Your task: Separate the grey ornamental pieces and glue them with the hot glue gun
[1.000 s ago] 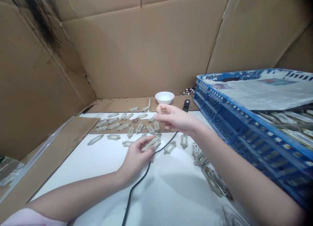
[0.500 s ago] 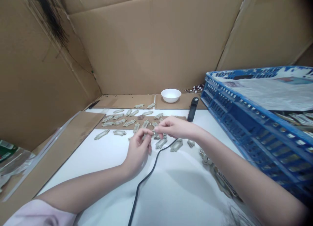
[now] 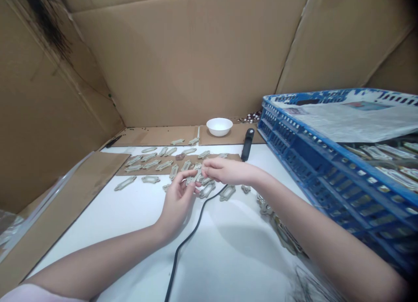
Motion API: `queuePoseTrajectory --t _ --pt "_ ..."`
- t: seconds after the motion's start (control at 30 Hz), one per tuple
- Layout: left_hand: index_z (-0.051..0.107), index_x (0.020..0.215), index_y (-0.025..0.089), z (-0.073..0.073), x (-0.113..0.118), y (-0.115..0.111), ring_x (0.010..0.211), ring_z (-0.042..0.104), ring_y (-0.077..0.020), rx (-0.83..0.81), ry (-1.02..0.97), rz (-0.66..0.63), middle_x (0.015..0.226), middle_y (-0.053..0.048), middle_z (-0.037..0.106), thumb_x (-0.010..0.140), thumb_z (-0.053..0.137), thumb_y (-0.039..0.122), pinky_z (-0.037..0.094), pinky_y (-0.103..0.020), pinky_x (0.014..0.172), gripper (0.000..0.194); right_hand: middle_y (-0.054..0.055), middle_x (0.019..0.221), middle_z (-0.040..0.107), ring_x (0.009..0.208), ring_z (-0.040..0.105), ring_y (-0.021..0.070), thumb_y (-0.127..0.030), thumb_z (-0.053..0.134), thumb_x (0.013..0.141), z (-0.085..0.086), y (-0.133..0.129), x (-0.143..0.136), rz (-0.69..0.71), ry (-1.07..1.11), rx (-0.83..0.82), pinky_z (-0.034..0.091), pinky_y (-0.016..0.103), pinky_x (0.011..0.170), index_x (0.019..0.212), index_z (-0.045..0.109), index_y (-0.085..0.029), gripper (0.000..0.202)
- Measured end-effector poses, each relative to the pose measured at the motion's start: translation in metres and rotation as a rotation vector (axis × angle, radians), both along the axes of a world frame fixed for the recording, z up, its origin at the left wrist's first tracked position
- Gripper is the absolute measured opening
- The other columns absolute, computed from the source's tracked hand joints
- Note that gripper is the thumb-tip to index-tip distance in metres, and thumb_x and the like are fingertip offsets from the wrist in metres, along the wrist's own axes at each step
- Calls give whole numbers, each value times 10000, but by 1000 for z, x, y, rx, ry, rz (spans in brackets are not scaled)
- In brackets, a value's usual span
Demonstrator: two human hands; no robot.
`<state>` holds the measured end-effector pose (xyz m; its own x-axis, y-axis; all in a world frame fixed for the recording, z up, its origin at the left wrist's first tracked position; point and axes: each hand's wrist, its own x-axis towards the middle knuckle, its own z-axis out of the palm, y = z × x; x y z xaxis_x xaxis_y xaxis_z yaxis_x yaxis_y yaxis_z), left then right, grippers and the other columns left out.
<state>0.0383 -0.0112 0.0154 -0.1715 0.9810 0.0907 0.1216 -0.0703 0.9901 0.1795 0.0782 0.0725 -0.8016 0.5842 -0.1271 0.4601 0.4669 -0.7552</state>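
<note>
Over the white table, my left hand [image 3: 178, 201] has its thumb and fingers apart, with nothing clearly held between them. My right hand [image 3: 220, 170] is just to its right, fingers pinched together; whatever they hold is too small to make out. Several greenish-grey frame-shaped pieces lie under and around the hands, among them one piece [image 3: 227, 192] below my right hand and another [image 3: 207, 189] between the hands. More pieces, such as this one [image 3: 151, 164], rest on a brown cardboard strip [image 3: 126, 169].
A white bowl [image 3: 219, 127] sits at the back beside a black handheld device [image 3: 247, 144]. Its black cable [image 3: 196, 229] crosses the white table [image 3: 130, 210]. At the right stands a blue crate [image 3: 307, 149] with paper and pieces inside. Stacked pieces [image 3: 284, 232] lie beside my right forearm.
The view has shifted, so the scene sits further left. My left fingers have spread and moved apart from my right fingertips, which remain pinched.
</note>
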Motion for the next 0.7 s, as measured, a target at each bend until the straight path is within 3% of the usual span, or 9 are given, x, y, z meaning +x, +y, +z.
queuePoseTrajectory --t 0.17,0.33,0.5,0.7 --pt "473 1040 179 0 1 0 802 584 -148 33 -37 -6 909 -52 610 792 493 337 455 -281 729 295 -3 677 465 589 410 98 -187 345 786 -4 3 0 43 25 -43 329 202 530 766 483 -169 141" --pt "463 1017 189 1 2 0 898 583 -159 49 -62 -4 978 -56 598 795 499 327 445 -284 780 264 3 698 482 622 427 106 -95 360 716 -3 3 1 20 -29 25 320 195 528 861 554 -181 257" --pt "451 1010 209 0 1 1 986 558 -175 47 -77 4 1099 -62 550 796 501 319 438 -266 780 245 17 762 566 644 482 114 -158 421 729 -1 -1 2 -135 -27 -18 346 207 547 920 486 -165 202" --pt "438 1011 214 0 2 0 1002 552 -183 42 -64 -8 1131 -64 522 801 492 320 441 -250 748 242 36 754 579 668 507 116 -155 470 729 0 -1 -1 -104 93 49 350 203 554 820 523 -138 107"
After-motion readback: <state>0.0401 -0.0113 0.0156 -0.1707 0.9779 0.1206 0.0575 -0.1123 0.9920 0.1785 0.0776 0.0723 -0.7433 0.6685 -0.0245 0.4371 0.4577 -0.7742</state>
